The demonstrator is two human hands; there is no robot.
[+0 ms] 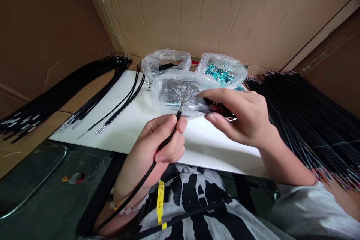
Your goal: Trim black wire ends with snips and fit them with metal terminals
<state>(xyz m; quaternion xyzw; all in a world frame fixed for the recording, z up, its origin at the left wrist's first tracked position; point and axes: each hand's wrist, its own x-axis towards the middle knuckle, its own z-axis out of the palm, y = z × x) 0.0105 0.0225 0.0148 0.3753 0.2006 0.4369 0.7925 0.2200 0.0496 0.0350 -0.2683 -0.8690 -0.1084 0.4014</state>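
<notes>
My left hand (165,138) is closed around a black cable (168,137), whose stripped silvery end (184,99) points up and away from me. The cable runs back down along my left forearm, and a yellow label tag (160,202) hangs on a length of black cable over my lap. To the right of the stripped end, my right hand (244,116) grips a dark hand tool (222,108) between thumb and fingers. Motion blurs the tool's tip, so its exact kind cannot be made out. Tool and cable end appear slightly apart.
Behind my hands, a clear plastic bag (157,93) holds a mass of fine grey bits. Another bag (222,73) has teal pieces, and a third (165,60) stands at back left. Black cable bundles lie left (73,78) and right (309,112) of the white board (120,135). Cardboard walls (213,15) enclose the area.
</notes>
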